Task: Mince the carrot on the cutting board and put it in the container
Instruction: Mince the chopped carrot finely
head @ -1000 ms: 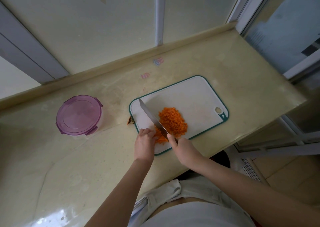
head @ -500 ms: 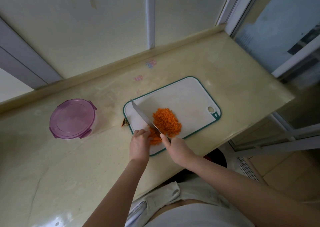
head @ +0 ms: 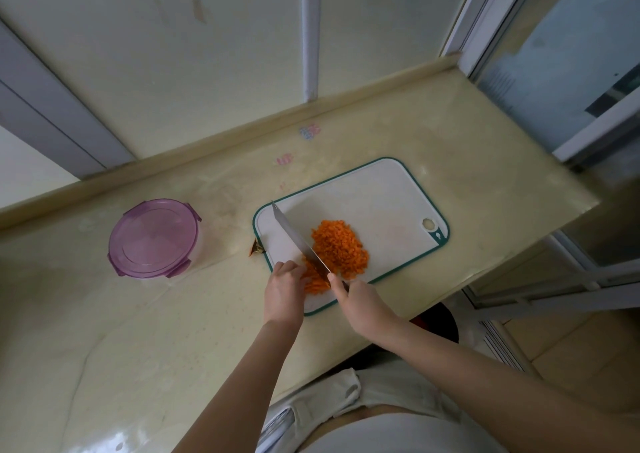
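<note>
Orange carrot mostly minced on cutting board; right hand grips knife, left hand curled, hold unclear; container lidded.

The surface looks like polished cream stone, smooth and glossy, with bright glare at its near left corner. The cutting board is matt white plastic with a teal rim. The knife has a smooth bare-metal blade with a dull sheen. The container is clear plastic under a shiny translucent purple plastic lid. The carrot is a crumbly, moist-looking heap. The garment at the near edge is white cloth.
</note>
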Demonstrator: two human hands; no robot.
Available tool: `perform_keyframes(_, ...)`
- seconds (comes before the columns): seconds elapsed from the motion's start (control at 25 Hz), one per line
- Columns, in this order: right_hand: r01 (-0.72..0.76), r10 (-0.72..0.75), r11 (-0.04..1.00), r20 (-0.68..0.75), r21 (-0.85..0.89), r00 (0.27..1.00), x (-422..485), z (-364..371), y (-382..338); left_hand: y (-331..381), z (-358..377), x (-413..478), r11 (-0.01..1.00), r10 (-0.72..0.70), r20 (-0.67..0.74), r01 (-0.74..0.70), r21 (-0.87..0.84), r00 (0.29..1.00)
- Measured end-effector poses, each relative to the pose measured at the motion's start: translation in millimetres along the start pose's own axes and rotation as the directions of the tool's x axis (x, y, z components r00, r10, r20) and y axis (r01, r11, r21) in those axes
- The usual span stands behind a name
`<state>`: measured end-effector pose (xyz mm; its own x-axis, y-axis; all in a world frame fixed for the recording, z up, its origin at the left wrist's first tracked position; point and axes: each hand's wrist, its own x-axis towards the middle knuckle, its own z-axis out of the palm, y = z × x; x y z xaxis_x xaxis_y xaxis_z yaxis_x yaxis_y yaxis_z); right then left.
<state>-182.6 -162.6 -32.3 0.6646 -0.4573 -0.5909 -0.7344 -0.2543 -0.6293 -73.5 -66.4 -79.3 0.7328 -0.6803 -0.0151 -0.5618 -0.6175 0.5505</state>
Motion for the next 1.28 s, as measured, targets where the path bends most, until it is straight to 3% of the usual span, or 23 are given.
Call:
perform_keyframes(0.24, 0.029, -0.036, 0.994, -0.071, -0.101, 0.997, 11, 6, -8, 2, 0, 1, 0.999, -0.027, 0.024, 0.028, -0.023, 0.999)
perform_keyframes(0.6, 0.015, -0.011, 0.998, -0.070, 0.057, 0.998, 27, -19, 3, -1, 1, -1, 0.999, -0.011, 0.000, 0.011, -0.035, 1.000)
perform_keyframes(0.8, 0.068, -0.062, 0.994, -0.063, 0.083, 0.996, 16, -22, 4, -1, -4, 7, 0.994, -0.084, 0.075, 0.089, -0.066, 0.994)
perform_keyframes(1.0, 0.044, -0.037, 0.991, -0.054, 0.130, 0.998, 1, -19, 1, 1, -13, 9, 0.994, -0.034, 0.124, 0.046, -0.097, 0.992)
perform_keyframes(1.16, 0.009, -0.003, 0.992, -0.048, 0.129, 0.999, -4, -16, 2, -3, -16, 6, 0.997, -0.042, 0.077, 0.047, -0.057, 0.996)
perform_keyframes(1.28, 0.000, 0.005, 0.993, -0.039, 0.117, 0.999, -7, -12, 1, -5, -14, 2, 0.999, -0.052, 0.120, 0.051, 0.007, 0.991)
